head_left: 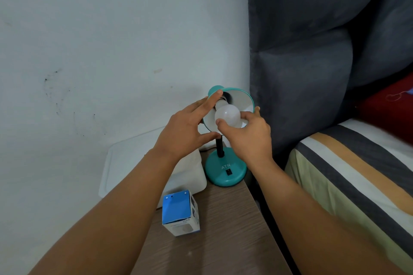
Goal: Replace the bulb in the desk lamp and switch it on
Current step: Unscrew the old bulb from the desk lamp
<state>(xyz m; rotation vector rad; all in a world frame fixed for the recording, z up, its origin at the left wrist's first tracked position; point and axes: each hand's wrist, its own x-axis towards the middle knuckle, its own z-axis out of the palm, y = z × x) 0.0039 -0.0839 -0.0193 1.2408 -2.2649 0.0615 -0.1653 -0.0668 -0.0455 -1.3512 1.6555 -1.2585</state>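
Teal desk lamp (225,167) standing at the back right corner of a brown wooden bedside table (223,230), round base down, black rocker switch (228,172) on the front of the base under the white letters ATN. Black neck rising from the base to a teal shade (239,98), white inside, tipped so its open mouth faces the camera. White bulb (227,115) sitting in the middle of the shade, its narrow end reaching back toward the dark socket; whether screwed in or loose, impossible to tell. Left hand (185,131) at the left rim of the shade, fingers spread apart, index finger laid along the upper edge, thumb below near the neck, steadying the shade rather than closed on it. Right hand (248,134) at the bulb from the lower right, thumb tip pressed on the front of the glass, remaining fingers curled behind it and mostly hidden, one fingertip showing past the shade's right rim; grip closed around the bulb. Blue and white bulb box (181,215) upright near the front of the table, well apart from the lamp. White plastic container (190,176) just left of the lamp base, partly behind the left forearm. Pale wall (100,40) behind, grey padded headboard (312,51) to the right, striped bed cover (357,174) at lower right.
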